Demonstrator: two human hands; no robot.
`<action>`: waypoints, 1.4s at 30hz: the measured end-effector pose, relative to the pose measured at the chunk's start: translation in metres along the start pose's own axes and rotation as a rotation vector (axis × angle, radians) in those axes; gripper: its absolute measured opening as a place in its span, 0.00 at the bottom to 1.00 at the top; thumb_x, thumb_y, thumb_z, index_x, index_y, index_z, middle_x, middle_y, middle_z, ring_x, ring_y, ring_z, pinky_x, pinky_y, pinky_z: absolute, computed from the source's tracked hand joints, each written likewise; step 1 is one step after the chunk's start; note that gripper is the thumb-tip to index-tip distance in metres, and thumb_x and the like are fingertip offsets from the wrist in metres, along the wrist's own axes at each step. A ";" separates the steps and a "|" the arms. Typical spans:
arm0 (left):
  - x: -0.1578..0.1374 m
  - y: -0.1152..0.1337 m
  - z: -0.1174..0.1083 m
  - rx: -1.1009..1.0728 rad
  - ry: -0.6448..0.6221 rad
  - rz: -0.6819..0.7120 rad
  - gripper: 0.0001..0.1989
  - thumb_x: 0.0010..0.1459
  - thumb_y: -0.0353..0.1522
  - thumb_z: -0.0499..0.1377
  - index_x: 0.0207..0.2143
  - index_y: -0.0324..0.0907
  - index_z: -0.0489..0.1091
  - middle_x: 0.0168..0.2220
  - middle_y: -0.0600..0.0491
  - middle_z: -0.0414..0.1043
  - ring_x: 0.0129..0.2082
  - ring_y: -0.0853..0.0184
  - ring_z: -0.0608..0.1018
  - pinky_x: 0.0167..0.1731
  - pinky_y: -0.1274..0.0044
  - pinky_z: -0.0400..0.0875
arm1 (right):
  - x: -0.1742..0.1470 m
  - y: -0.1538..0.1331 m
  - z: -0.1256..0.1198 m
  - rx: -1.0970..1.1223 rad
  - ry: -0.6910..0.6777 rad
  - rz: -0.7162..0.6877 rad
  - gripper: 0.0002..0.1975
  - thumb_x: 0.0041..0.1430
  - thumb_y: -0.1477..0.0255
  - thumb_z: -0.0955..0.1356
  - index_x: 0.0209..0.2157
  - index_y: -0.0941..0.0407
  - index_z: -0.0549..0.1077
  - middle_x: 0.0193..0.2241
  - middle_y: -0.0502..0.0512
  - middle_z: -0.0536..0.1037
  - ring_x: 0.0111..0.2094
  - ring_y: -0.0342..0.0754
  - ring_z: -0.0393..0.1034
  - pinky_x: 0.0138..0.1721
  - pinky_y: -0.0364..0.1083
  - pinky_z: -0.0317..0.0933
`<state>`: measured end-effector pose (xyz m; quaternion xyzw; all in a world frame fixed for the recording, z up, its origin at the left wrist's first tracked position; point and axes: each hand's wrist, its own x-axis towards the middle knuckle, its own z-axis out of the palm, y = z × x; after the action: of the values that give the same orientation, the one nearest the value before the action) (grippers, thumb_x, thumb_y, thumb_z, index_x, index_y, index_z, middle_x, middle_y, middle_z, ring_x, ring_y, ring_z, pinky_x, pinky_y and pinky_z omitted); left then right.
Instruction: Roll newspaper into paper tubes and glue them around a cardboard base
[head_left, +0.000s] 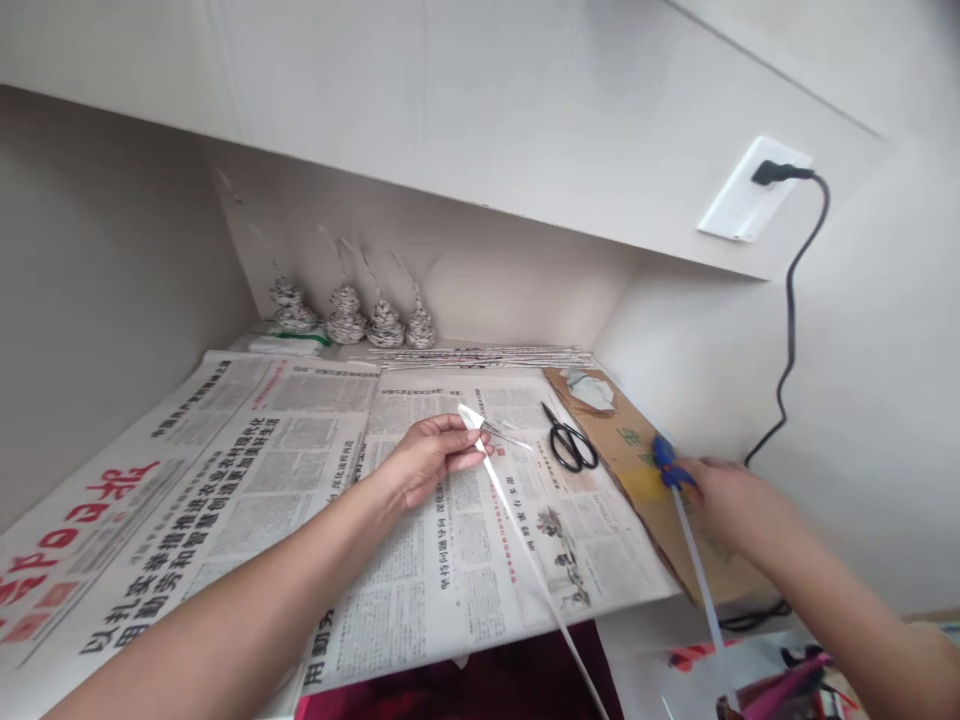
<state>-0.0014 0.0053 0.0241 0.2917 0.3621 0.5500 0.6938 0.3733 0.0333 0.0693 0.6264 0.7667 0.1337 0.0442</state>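
My left hand (442, 445), above the newspaper, is closed with thumb and fingers on a long white strip (517, 525). The strip has a folded tip and trails down past the table's front edge. A few thin pale pieces (510, 437) stick out beside the fingertips; I cannot make out what they are. To the right, my right hand (731, 505), a little blurred, is closed on a blue glue gun (666, 462) over the cardboard. From the gun a long translucent glue stick (697, 570) hangs downward. Black-handled scissors (571, 445) lie between the hands on the newspaper.
Several gourd-shaped woven paper pieces (386, 325) stand at the back wall, with thin paper rods (480, 357) before them. Newspaper (247, 480) covers the table. Cardboard (637, 500) bears a crumpled white scrap (589, 390). A black cord (791, 300) runs from the wall socket (750, 200).
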 end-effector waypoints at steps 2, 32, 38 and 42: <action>0.000 0.001 -0.001 -0.011 -0.005 0.009 0.05 0.49 0.22 0.63 0.31 0.33 0.70 0.34 0.43 0.76 0.36 0.61 0.79 0.37 0.77 0.76 | -0.007 -0.040 -0.035 0.154 0.283 -0.112 0.18 0.57 0.69 0.62 0.50 0.57 0.67 0.42 0.64 0.74 0.41 0.60 0.70 0.37 0.53 0.63; 0.001 0.008 -0.009 -0.097 -0.127 0.048 0.06 0.52 0.27 0.62 0.34 0.34 0.71 0.33 0.47 0.75 0.35 0.67 0.79 0.40 0.78 0.74 | -0.002 -0.220 -0.014 1.453 -0.133 -0.169 0.13 0.59 0.57 0.62 0.32 0.52 0.68 0.20 0.46 0.62 0.18 0.41 0.54 0.21 0.43 0.50; 0.001 0.008 -0.008 -0.095 -0.127 0.056 0.06 0.51 0.27 0.63 0.33 0.34 0.71 0.33 0.47 0.75 0.35 0.66 0.79 0.40 0.77 0.74 | -0.007 -0.223 -0.019 0.895 0.254 -0.315 0.10 0.62 0.64 0.58 0.33 0.53 0.67 0.27 0.53 0.71 0.28 0.49 0.64 0.30 0.46 0.54; 0.000 0.008 -0.008 -0.093 -0.128 0.066 0.06 0.51 0.27 0.63 0.34 0.33 0.72 0.33 0.46 0.75 0.36 0.66 0.78 0.41 0.77 0.74 | -0.005 -0.222 -0.019 0.911 0.203 -0.305 0.11 0.64 0.65 0.57 0.31 0.53 0.66 0.25 0.52 0.70 0.27 0.48 0.64 0.31 0.46 0.54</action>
<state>-0.0120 0.0075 0.0261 0.3055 0.2813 0.5692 0.7096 0.1590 -0.0143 0.0290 0.4465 0.8307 -0.1629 -0.2899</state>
